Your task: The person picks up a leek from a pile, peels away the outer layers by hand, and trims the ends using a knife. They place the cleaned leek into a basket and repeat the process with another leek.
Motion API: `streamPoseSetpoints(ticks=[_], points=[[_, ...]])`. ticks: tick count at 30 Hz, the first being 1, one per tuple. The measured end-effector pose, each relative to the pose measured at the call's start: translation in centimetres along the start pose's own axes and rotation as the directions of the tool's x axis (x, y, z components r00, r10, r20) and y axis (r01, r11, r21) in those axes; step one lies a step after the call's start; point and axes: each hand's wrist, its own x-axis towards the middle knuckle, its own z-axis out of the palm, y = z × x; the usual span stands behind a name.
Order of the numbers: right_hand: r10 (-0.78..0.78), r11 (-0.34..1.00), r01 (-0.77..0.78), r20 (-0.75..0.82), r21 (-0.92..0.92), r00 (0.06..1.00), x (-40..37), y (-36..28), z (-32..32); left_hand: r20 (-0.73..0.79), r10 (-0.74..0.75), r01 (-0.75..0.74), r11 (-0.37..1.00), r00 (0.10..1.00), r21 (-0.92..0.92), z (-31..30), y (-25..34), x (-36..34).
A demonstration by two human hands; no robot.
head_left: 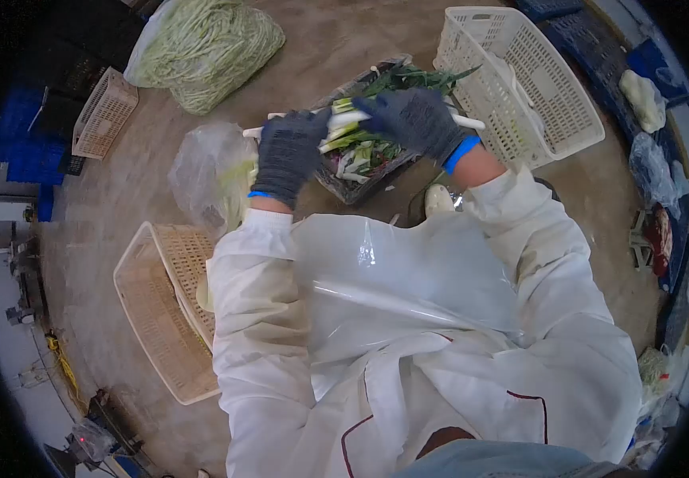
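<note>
In the head view, the person stands over a dark crate (333, 185) on the concrete floor (121, 199), and both gloved hands meet above it on a bunch of green onions (346, 119). The left hand (288, 155) is curled closed around the pale stalk end of the bunch. The right hand (418, 119) is wrapped over it further right, fingers folded down, with the white tips poking out past the glove on that side. The bunch lies roughly level between the two hands, just above more loose greens heaped in the crate. The step in hand looks like gathering and squaring up one bunch lifted from that heap. Any further handling calls for an even two-handed grip, so that the stalks stay aligned and none slip back into the crate. An empty white basket (551, 103) stands to the far right, touching the crate, and another white basket (153, 319) lies near on the left beside the person's sleeve. A clear plastic bag (205, 171) sits just left of the left hand, and a big sack of greens (209, 48) lies far left.
</note>
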Motion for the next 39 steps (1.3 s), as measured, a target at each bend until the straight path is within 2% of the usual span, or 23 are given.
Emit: streamPoseSetpoints(ticks=[1,2,5,6,7,9,10,13,17,19,20,22,23,25,27,28,29,30,31,33,35,37,39], points=[[0.011,0.999,-0.013,0.057,0.046,0.998,0.2,0.9,-0.3,-0.004,-0.020,0.021,0.999,1.000,0.038,-0.6,-1.3,-0.1],[0.164,0.977,-0.169,0.044,0.132,0.985,-0.2,3.1,-0.3,-0.084,-0.074,0.079,0.995,0.994,0.055,-1.3,-2.7,-0.4],[0.301,0.939,-0.302,-0.034,-0.161,0.953,-2.6,11.0,-0.4,-0.271,-0.175,0.196,0.979,0.946,0.050,-2.5,-5.9,-2.2],[0.319,0.908,-0.329,-0.082,-0.261,0.944,-3.7,12.9,-0.4,-0.264,-0.215,0.236,0.970,0.940,0.050,-2.9,-6.4,-2.7],[0.472,0.879,-0.473,-0.033,-0.060,0.881,-4.0,13.3,-1.2,-0.256,-0.253,0.274,0.960,0.933,0.050,-3.3,-6.7,-3.2],[0.694,0.642,-0.701,0.155,0.309,0.703,-4.1,13.3,-3.3,-0.304,-0.253,0.278,0.960,0.919,0.042,-3.7,-6.8,-3.6],[0.712,0.465,-0.706,0.249,0.533,0.657,-3.9,13.0,-3.7,-0.327,-0.253,0.279,0.960,0.911,0.035,-3.8,-6.8,-3.6],[0.587,0.126,-0.402,0.258,0.907,0.767,-3.3,12.1,-2.7,-0.327,-0.256,0.285,0.957,0.910,0.043,-4.0,-6.1,-3.4],[0.429,-0.034,-0.344,0.325,0.938,0.843,-1.6,7.9,-3.7,-0.353,-0.176,0.233,0.964,0.919,0.126,-3.6,-4.7,-2.7],[0.428,0.017,-0.335,0.296,0.942,0.854,-1.0,6.9,-3.2,-0.378,-0.129,0.186,0.976,0.917,0.116,-3.5,-3.9,-2.4],[0.414,0.045,-0.323,0.277,0.945,0.867,-0.9,6.8,-2.3,-0.390,-0.165,0.199,0.979,0.906,0.049,-3.2,-3.5,-2.3],[0.359,0.113,-0.298,0.241,0.948,0.902,-0.5,5.5,-2.6,-0.351,-0.128,0.077,0.985,0.928,-0.156,-2.5,-2.4,-1.8],[0.352,0.050,-0.278,0.244,0.959,0.904,-0.3,4.9,-2.7,-0.334,-0.121,0.036,0.967,0.935,-0.251,-2.3,-2.1,-1.8],[0.284,-0.101,-0.250,0.268,0.963,0.920,-0.2,4.5,-2.0,-0.290,-0.152,0.077,0.965,0.945,-0.251,-3.0,-2.6,-2.8],[0.396,0.239,-0.255,0.146,0.937,0.907,-0.3,5.8,-1.6,-0.281,-0.235,0.243,0.970,0.930,-0.006,-5.6,-4.5,-5.5],[0.436,0.163,-0.324,0.226,0.932,0.871,-0.5,7.9,-1.0,-0.290,-0.321,0.349,0.936,0.901,0.048,-7.5,-5.5,-7.5],[0.489,0.187,-0.360,0.231,0.914,0.841,-0.4,7.4,-2.1,-0.310,-0.389,0.438,0.892,0.868,0.109,-8.4,-6.8,-10.1],[0.455,0.158,-0.349,0.246,0.924,0.856,-0.9,8.9,-1.5,-0.340,-0.439,0.511,0.844,0.832,0.161,-9.4,-8.2,-12.6],[0.431,0.187,-0.291,0.188,0.938,0.883,-1.4,8.7,-1.7,-0.375,-0.477,0.572,0.794,0.795,0.204,-10.3,-9.6,-15.0],[0.394,0.188,-0.375,0.280,0.908,0.875,-1.4,9.1,-1.0,-0.358,-0.570,0.671,0.660,0.740,0.337,-11.4,-12.9,-20.7],[0.395,0.203,-0.433,0.331,0.878,0.857,-1.6,8.1,-1.3,-0.325,-0.711,0.774,0.501,0.623,0.387,-12.4,-16.6,-27.3],[0.362,0.198,-0.427,0.339,0.882,0.868,-1.7,7.5,-0.9,-0.380,-0.839,0.897,0.252,0.390,0.364,-12.5,-18.5,-32.1],[0.342,0.180,-0.450,0.373,0.875,0.862,-1.4,6.4,-0.8,-0.351,-0.912,0.904,0.049,0.214,0.424,-13.7,-17.6,-31.8]])
